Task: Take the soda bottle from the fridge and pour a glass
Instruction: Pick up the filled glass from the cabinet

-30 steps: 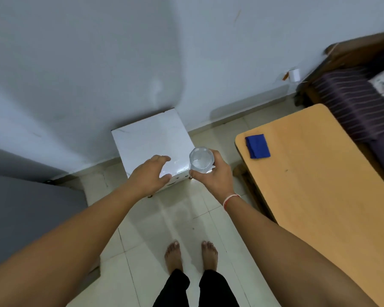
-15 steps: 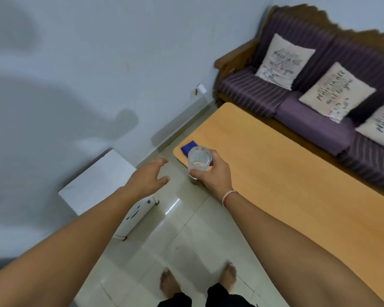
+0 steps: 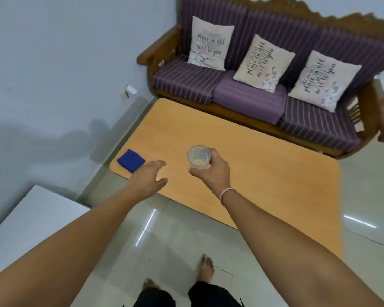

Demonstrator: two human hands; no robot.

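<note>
My right hand (image 3: 212,171) grips a clear glass (image 3: 198,157) upright, above the near-left part of the wooden table (image 3: 264,173). The glass looks see-through with nothing plainly in it. My left hand (image 3: 150,179) is held out beside it, over the table's near edge, fingers loosely apart and holding nothing. No soda bottle is in view. A low white box-like unit (image 3: 31,222) stands at the lower left against the wall.
A folded blue cloth (image 3: 131,160) lies on the table's left corner, just past my left hand. A purple striped wooden sofa (image 3: 253,94) with three printed cushions stands behind the table. My bare feet are on the tiled floor (image 3: 164,240).
My view has swung right from the white unit to the table and sofa. Both hands, the right one carrying the glass, have moved from over the white unit to above the table.
</note>
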